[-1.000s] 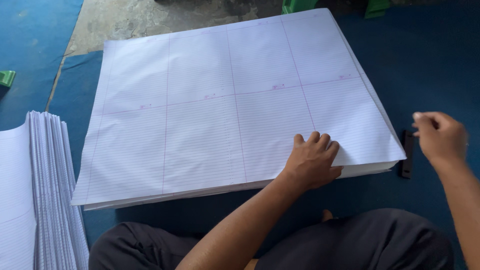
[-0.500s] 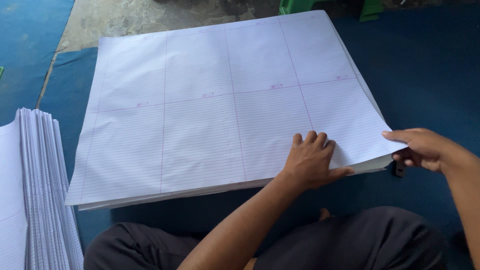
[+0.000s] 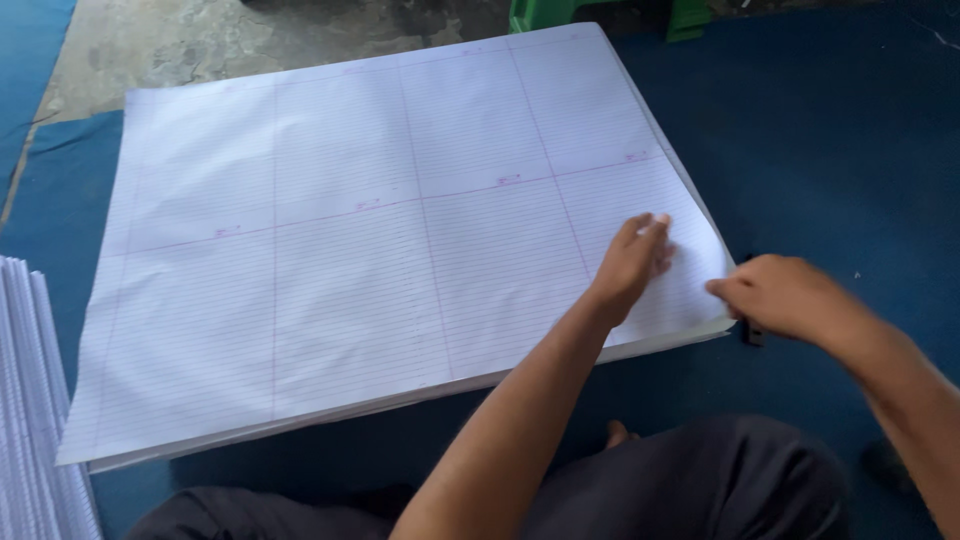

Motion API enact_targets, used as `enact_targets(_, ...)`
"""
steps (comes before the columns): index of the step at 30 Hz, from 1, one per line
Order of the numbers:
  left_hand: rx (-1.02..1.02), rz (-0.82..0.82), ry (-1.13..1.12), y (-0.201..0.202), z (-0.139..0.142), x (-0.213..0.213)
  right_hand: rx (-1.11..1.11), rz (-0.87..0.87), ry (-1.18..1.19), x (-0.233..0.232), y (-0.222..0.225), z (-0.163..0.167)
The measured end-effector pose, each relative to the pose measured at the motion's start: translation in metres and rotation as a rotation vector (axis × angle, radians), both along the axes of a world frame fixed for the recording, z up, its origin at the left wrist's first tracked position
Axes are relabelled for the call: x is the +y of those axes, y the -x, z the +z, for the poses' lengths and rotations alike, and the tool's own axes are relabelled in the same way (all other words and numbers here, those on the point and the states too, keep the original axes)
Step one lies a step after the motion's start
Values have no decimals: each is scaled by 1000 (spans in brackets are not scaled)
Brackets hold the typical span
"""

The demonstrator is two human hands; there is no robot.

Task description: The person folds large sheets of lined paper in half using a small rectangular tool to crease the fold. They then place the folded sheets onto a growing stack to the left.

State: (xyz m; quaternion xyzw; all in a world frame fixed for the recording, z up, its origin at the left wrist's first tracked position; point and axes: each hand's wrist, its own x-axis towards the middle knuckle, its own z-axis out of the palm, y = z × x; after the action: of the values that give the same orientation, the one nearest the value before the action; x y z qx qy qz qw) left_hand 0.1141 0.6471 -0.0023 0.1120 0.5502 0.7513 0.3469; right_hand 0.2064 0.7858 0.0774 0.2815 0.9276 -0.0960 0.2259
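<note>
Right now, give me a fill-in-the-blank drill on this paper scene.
1. The left hand lies flat on the big stack of ____ paper.
2. The right hand is at the stack's near ____ corner.
3. The mat under the stack is ____.
4. A second pile of sheets lies at the ____ edge.

Missing: lined; right; blue; left

Big paper sheets (image 3: pixel 380 250): white, thin blue-grey ruled lines, pink margin lines splitting into panels. Floor mat (image 3: pixel 840 150) deep blue. Bare floor patch (image 3: pixel 200 40) mottled grey. Stool (image 3: pixel 600 15) bright green. Trousers (image 3: pixel 700 490) dark grey.
</note>
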Motion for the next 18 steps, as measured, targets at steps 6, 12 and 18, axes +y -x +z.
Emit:
enact_targets(6,-187,169,-257,19,-1,15,-132,440,-207,-22,9,-3)
enact_targets(12,-188,217,-271,47,2,31,-155,593,-128,1,15,-10)
enact_targets(18,-201,262,-295,78,-11,44,-176,585,13,31,22,-10)
